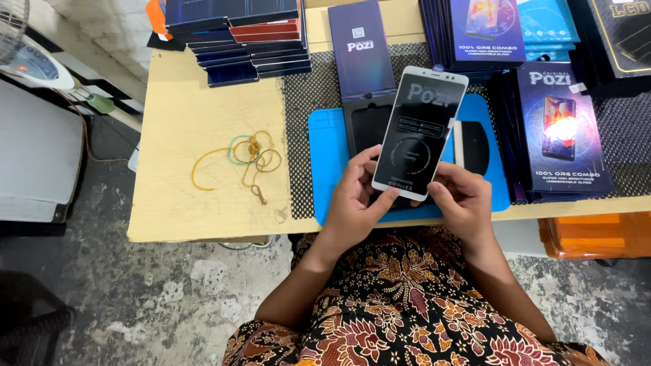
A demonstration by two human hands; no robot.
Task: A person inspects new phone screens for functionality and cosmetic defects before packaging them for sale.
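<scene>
**Screen panel held right over the table's front edge**

Both hands had the white-framed screen (421,132) pinched at its bottom end, tilted up and away — the left hand (357,196) curled around the lower left corner with its thumb on the glass, the right hand (462,196) cupping the lower right, fingers bent in close. Wrists sat low, just off the front edge of the table (196,129).

It hung above the blue mat (325,156), with a dark tray (366,125) under it. My worry: only the bottom was gripped, so the top could tip and the thing could slide out — past that edge it's concrete floor. Thumb on the glass probably meant smudges too.

Rubber bands (247,156) lay toward the left, box stacks (237,41) along the back edge, more boxes (563,129) on the right.
</scene>
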